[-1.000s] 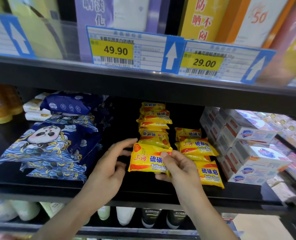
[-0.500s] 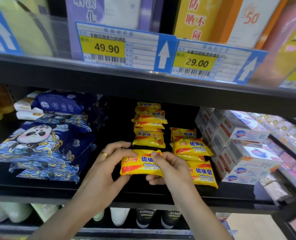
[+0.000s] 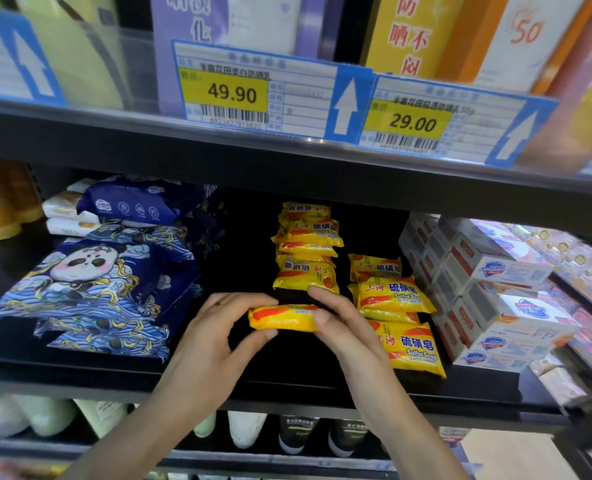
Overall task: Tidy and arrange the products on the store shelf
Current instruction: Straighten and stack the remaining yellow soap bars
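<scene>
Both hands grip one yellow sulfur soap pack [image 3: 282, 317], held edge-on just above the black shelf [image 3: 287, 375]. My left hand [image 3: 215, 337] pinches its left end and my right hand [image 3: 343, 327] covers its right end. Behind it runs a row of the same yellow packs [image 3: 306, 252] toward the back. A second row of yellow packs [image 3: 391, 296] lies to the right, its front pack [image 3: 412, 348] near the shelf edge.
Blue panda-print wipe packs [image 3: 90, 285] are piled at the left. White boxed soaps [image 3: 488, 292] are stacked at the right. The upper shelf carries price tags [image 3: 253, 91] and tall boxes. Bottles [image 3: 246, 427] stand on the shelf below.
The held soap pack has tipped from face-up to edge-on and dropped lower toward the shelf. My left hand, at first only reaching, has closed on its left end.
</scene>
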A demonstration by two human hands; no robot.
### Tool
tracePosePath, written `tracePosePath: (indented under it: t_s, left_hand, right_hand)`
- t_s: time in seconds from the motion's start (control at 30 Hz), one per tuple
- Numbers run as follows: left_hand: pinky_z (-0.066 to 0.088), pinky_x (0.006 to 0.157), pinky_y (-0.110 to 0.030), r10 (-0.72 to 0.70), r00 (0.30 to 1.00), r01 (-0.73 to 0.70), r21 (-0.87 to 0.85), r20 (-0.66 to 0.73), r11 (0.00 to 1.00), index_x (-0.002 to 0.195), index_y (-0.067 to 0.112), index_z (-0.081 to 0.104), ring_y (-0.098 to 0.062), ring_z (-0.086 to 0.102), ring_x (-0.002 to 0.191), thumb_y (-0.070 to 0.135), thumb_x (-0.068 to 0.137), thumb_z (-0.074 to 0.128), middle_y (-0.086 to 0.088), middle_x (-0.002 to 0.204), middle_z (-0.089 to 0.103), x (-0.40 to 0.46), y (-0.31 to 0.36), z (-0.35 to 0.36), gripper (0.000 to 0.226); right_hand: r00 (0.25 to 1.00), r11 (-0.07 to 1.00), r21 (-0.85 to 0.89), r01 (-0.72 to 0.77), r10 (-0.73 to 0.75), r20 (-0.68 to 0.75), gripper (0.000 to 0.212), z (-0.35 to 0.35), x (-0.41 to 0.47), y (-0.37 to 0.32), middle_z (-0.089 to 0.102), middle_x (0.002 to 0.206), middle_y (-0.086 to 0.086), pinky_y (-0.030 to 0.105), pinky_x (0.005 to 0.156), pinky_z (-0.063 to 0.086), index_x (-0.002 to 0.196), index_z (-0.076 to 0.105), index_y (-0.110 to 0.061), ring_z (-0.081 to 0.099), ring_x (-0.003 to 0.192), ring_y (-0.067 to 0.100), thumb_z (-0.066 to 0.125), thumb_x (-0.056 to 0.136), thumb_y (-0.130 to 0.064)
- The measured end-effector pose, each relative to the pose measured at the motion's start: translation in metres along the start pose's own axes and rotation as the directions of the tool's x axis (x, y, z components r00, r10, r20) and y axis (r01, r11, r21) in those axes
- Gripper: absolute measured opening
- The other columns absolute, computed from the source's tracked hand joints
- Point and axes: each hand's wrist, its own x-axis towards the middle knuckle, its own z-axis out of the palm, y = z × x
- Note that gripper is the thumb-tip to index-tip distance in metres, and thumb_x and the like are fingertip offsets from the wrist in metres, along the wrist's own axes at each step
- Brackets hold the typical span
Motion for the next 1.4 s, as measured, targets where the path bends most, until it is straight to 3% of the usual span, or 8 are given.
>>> tracePosePath:
  t_s: [0.17,0.37,0.6,0.87,1.03,1.17,1.3,1.4]
  left_hand:
    - [0.043,0.091,-0.022,-0.104,0.993,0.107,-0.062,0.046,0.992,0.119,0.052,0.063,-0.006,0.058,0.115,0.056,0.088,0.063,0.017,0.109,0.064,0.0,-0.004,-0.002,0.031]
    - [0.049,0.096,-0.033,-0.167,0.972,0.189,-0.132,0.166,0.973,0.122,0.049,0.062,-0.004,0.064,0.114,0.054,0.098,0.059,0.015,0.117,0.071,0.002,-0.006,-0.002,0.024]
    - [0.047,0.1,-0.031,-0.198,0.951,0.236,-0.142,0.236,0.961,0.128,0.053,0.06,0.002,0.062,0.12,0.07,0.093,0.052,0.023,0.125,0.069,0.002,-0.007,-0.002,0.04]
    - [0.048,0.102,-0.035,-0.193,0.945,0.251,-0.205,0.265,0.946,0.132,0.051,0.059,0.003,0.063,0.12,0.073,0.093,0.053,0.024,0.127,0.07,0.003,-0.007,0.0,0.045]
    - [0.042,0.104,-0.039,-0.226,0.954,0.266,-0.211,0.196,0.941,0.148,0.065,0.031,0.005,0.062,0.119,0.083,0.094,0.034,0.024,0.127,0.069,0.002,-0.01,-0.005,0.056]
    - [0.041,0.107,-0.038,-0.17,0.975,0.199,-0.219,0.143,0.955,0.15,0.062,0.034,-0.001,0.055,0.13,0.053,0.105,0.036,0.023,0.14,0.058,0.003,-0.006,-0.005,0.045]
    - [0.05,0.1,-0.025,-0.086,0.985,0.103,-0.107,0.146,0.989,0.147,0.058,0.043,-0.014,0.056,0.126,-0.015,0.098,0.045,0.025,0.14,0.05,0.001,-0.007,-0.005,0.088]
    - [0.049,0.101,-0.026,-0.009,0.991,0.013,-0.028,0.131,1.0,0.15,0.052,0.042,-0.011,0.047,0.137,-0.014,0.092,0.065,0.024,0.147,0.044,0.001,-0.007,-0.002,0.091]
  right_hand:
    - [0.995,0.999,-0.044,0.027,-0.023,0.093,0.059,-0.006,-0.002,0.001,0.057,0.142,-0.02,0.009,0.098,0.046,0.14,0.057,-0.042,0.05,0.136,-0.002,0.076,0.085,-0.029]
    - [0.996,0.998,-0.058,0.034,-0.028,0.089,0.044,-0.004,-0.001,0.003,0.07,0.124,0.0,0.024,0.095,0.054,0.13,0.063,-0.033,0.068,0.117,0.015,0.072,0.095,-0.008]
    - [0.998,0.994,-0.094,0.061,-0.061,0.011,0.025,0.001,0.001,0.004,0.074,0.117,0.0,0.027,0.093,0.056,0.116,0.071,-0.032,0.068,0.113,0.016,0.07,0.091,-0.031]
    - [0.999,0.995,-0.087,0.053,-0.054,0.0,0.023,0.0,0.005,0.007,0.076,0.115,0.002,0.041,0.1,0.056,0.116,0.073,-0.022,0.071,0.112,0.021,0.069,0.095,-0.03]
    - [0.999,0.999,-0.03,0.018,-0.019,-0.04,0.027,-0.003,0.005,0.008,0.073,0.114,0.015,0.044,0.101,0.056,0.111,0.075,-0.023,0.069,0.112,0.032,0.071,0.093,-0.042]
    - [0.998,0.999,0.011,-0.039,0.04,-0.046,0.025,-0.002,0.007,0.005,0.075,0.116,0.008,0.039,0.095,0.058,0.112,0.075,-0.027,0.07,0.112,0.027,0.07,0.093,-0.043]
    - [0.995,0.995,0.034,-0.089,0.091,-0.044,0.018,-0.001,0.01,0.001,0.078,0.112,0.003,0.027,0.075,0.061,0.109,0.076,-0.028,0.074,0.106,0.02,0.065,0.096,-0.034]
    - [0.992,0.992,0.058,-0.109,0.112,-0.051,0.021,-0.001,0.011,0.001,0.079,0.108,0.004,0.026,0.071,0.061,0.119,0.071,-0.02,0.075,0.102,0.019,0.064,0.1,-0.025]
